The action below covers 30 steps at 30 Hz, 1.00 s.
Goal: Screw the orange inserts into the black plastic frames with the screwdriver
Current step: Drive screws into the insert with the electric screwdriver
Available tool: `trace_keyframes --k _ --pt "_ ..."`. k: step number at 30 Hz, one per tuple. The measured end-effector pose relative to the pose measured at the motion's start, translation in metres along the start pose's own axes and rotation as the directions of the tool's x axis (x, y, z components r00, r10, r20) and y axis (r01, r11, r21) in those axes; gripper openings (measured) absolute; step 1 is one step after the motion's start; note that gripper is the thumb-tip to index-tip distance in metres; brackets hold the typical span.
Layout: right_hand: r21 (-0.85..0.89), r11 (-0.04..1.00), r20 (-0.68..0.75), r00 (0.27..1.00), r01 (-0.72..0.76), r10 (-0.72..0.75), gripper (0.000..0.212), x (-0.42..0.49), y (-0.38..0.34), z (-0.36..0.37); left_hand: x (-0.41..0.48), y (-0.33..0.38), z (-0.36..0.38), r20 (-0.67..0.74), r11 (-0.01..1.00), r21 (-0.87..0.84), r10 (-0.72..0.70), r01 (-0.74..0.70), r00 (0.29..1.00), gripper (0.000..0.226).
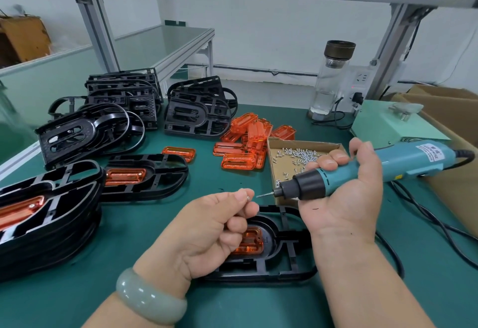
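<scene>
At lower centre a black frame (263,273) lies flat on the green counter (124,237), with an orange insert (249,245) seated in it. Above it, the left hand (207,229) pinches a small screw (247,197) in its fingers. The right hand (344,198) has its fingers wrapped round the screwdriver (362,169), whose bit points at the screw.

One wide-angle head-worn camera looked forward and down, close above the left hand (207,226) and right hand (346,198) at lower centre, the dark green tabletop (134,226) filling most of the frame.

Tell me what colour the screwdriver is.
The screwdriver is teal with a black nose; head view.
</scene>
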State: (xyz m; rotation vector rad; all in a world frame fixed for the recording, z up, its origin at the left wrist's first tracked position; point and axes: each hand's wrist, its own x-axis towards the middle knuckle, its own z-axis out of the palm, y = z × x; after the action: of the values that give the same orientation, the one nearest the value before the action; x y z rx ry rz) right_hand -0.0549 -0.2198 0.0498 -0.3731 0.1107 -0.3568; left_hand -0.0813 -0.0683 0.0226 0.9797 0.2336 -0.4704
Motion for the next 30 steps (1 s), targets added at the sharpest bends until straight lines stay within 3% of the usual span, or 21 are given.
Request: trace_keyframes --k 6,12,30 --pt "-0.014 1.000 0.015 1.000 0.003 -0.002 0.048 -0.004 0.003 0.003 -0.002 0.002 0.004 0.026 0.990 -0.135 -0.039 0.042 0.999 0.006" --pt "-0.031 0.999 -0.025 0.999 0.030 -0.031 0.025 -0.004 0.005 0.002 -0.006 -0.003 0.010 0.042 0.979 -0.189 -0.068 0.075 0.997 0.009" --pt "-0.086 0.993 0.012 0.997 0.075 -0.075 0.018 -0.003 0.008 -0.002 -0.010 -0.014 0.017 -0.079 0.971 -0.234 0.033 -0.051 0.996 0.019"
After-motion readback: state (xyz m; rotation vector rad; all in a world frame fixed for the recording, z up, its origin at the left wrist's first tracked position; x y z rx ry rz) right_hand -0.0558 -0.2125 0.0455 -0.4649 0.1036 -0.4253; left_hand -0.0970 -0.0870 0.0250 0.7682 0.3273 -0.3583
